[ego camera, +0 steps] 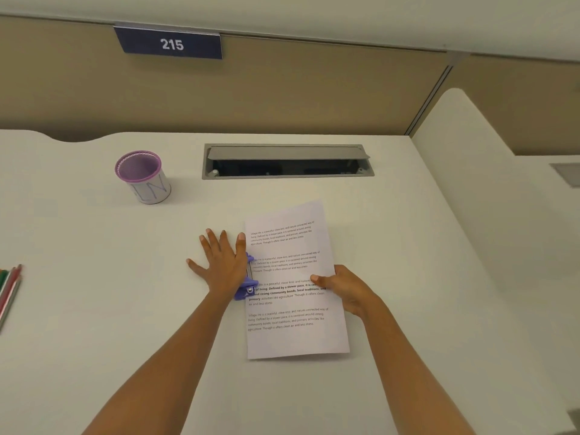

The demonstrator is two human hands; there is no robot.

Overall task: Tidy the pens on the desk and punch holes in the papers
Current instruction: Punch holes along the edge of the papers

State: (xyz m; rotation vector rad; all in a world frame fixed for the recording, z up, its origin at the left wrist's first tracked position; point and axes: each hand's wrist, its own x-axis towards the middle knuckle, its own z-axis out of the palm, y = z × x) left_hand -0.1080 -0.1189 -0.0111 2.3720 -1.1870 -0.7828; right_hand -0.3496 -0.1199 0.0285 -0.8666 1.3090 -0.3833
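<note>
A printed sheet of paper [295,334] lies on the white desk [94,309], its left edge inside a purple hole punch [248,285]. My left hand [221,262] rests flat on top of the punch, fingers spread. My right hand [343,288] grips the paper's right edge, thumb on top. A purple mesh pen cup [142,177] stands upright at the back left; nothing shows inside it. Several coloured pencils [9,290] lie at the far left edge of the desk.
A grey cable tray [287,161] with its lid raised is set into the desk behind the paper. A beige partition with a sign reading 215 [171,43] backs the desk. A white divider [470,146] rises on the right.
</note>
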